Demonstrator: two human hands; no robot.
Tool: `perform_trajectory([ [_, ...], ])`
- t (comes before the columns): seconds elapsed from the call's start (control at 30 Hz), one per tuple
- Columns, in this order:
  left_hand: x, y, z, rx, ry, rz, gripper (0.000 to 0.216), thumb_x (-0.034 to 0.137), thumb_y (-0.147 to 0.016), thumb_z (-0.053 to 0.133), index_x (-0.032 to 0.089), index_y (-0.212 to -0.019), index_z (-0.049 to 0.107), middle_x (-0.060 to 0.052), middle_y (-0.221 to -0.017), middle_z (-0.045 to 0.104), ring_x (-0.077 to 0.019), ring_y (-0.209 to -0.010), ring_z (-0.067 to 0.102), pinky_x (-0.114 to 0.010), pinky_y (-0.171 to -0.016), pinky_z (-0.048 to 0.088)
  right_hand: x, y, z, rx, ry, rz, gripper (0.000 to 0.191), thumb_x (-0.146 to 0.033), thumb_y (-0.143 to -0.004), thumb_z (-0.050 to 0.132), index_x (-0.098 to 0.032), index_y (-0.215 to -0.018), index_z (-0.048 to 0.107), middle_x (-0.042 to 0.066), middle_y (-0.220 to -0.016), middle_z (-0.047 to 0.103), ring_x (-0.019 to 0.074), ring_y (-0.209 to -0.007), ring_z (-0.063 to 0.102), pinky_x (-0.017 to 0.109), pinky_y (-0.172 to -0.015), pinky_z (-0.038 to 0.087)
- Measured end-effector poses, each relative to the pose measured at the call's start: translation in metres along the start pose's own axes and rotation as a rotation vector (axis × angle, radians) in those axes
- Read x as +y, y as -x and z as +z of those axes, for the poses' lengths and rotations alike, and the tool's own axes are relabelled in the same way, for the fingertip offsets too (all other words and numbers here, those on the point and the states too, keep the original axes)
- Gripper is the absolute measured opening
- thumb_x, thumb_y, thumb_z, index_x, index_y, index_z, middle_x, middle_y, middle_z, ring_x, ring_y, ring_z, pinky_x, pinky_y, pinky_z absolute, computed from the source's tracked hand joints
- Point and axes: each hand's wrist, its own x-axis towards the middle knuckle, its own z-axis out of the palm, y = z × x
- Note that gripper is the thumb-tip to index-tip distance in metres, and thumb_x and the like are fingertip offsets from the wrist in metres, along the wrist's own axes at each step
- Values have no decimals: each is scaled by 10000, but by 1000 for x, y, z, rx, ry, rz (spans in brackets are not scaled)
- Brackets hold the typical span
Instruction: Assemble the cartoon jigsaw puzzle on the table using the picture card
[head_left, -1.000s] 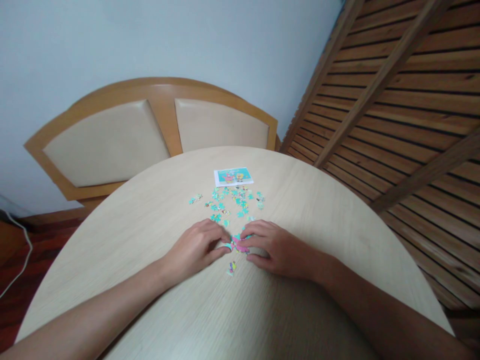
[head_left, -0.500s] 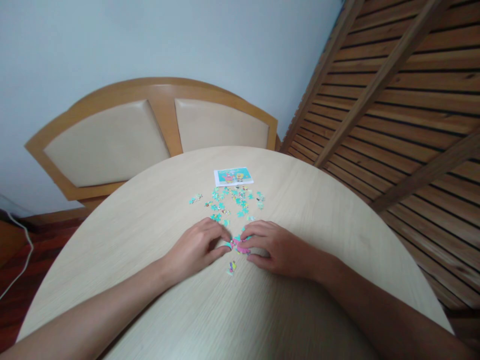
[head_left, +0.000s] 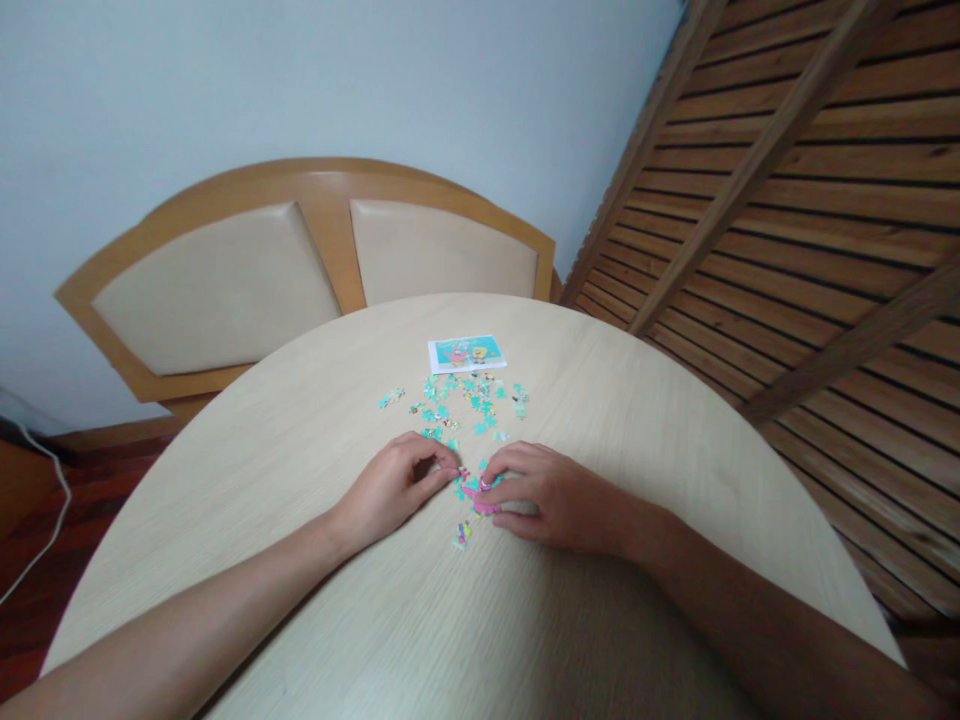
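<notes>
My left hand (head_left: pixel 409 480) pinches a small pink puzzle piece (head_left: pixel 463 473) between thumb and index finger, just left of a small joined patch of puzzle pieces. That pink and turquoise patch (head_left: pixel 484 504) lies flat on the table, partly hidden under fingers. My right hand (head_left: pixel 544 495) steadies it from the right, with curved fingertips on its top and edge. Nearer to me lie joined yellow and purple puzzle pieces (head_left: pixel 462 535), apart from both hands.
The round wooden table (head_left: pixel 300 420) carries many loose turquoise puzzle pieces (head_left: pixel 480 395) beyond my hands. Behind them lies a picture card (head_left: pixel 469 352) with a pink and a yellow cartoon figure. A padded headboard (head_left: pixel 322 200) and a slatted wooden panel (head_left: pixel 787 200) stand beyond the table.
My left hand has drawn slightly back and up from the patch, with a pink piece showing at its fingertips. More of the patch is visible; my right hand has barely shifted.
</notes>
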Motion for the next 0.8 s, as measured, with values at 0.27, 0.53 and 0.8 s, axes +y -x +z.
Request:
perform_trajectory([
  [0.27, 4, -3, 1, 2, -48, 41, 164, 286, -987, 600, 203, -907, 716, -34, -897, 743, -188, -887, 649, -336, -860, 486, -1, 0, -1, -13, 11, -13, 178, -272, -934, 666, -233, -1081, 759, 85, -1132, 685, 214, -1073, 618, 394, -993, 472],
  [0.53, 7, -5, 1, -9, -98, 53, 149, 274, -982, 597, 209, -913, 712, -33, -878, 739, -199, -891, 632, -345, -859, 470, -3, -1, 2, -16, 14, -37, 168, -266, -936, 671, -214, -1065, 764, 98, -1139, 675, 212, -1077, 613, 385, -1006, 469],
  [0.8, 10, -6, 6, -4, -53, 44, 158, 272, -982, 592, 210, -896, 710, -25, -867, 738, -192, -865, 632, -335, -845, 472, -4, -2, 2, -11, 14, -36, 173, -278, -943, 661, -230, -1074, 763, 94, -1120, 675, 212, -1068, 619, 383, -991, 481],
])
